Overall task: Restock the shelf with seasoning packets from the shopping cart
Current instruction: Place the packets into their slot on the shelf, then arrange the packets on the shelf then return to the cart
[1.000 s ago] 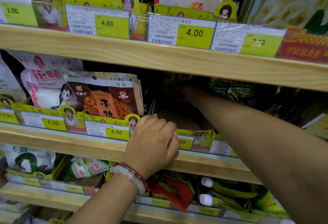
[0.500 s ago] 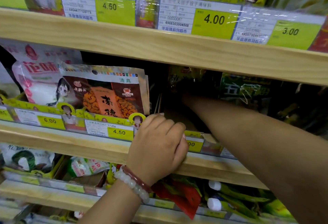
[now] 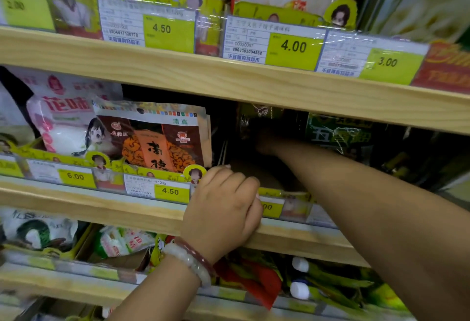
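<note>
Our left hand [image 3: 222, 211] lay on the front lip of the middle shelf [image 3: 106, 208], its fingers curled over the price rail, gripping the edge just right of the 4.50 tag [image 3: 170, 191]; two bracelets [image 3: 189, 261], one pale and one dark red, sat on that wrist. Our right arm reached deep into the dark bay behind the rail, and the right hand [image 3: 264, 140] was so lost in shadow that we could not tell whether it was gripping anything. It seemed to be against a dark seasoning packet [image 3: 256, 119] standing at the back of that bay, though the gloom made the contact uncertain. Just right of the arm stood a green packet [image 3: 338, 135] with pale lettering. To the left of the bay a brown and orange packet [image 3: 157, 140] leaned upright behind its tag, and beside that a pink and white bag [image 3: 61, 119] stood above the 6.00 tag [image 3: 75, 175]. On the upper shelf [image 3: 229, 79] we saw tags reading 4.50, 4.00 and 3.00 in a row. Below our left wrist, red and green packets [image 3: 256, 280] lay jumbled on the lower shelf.
</note>
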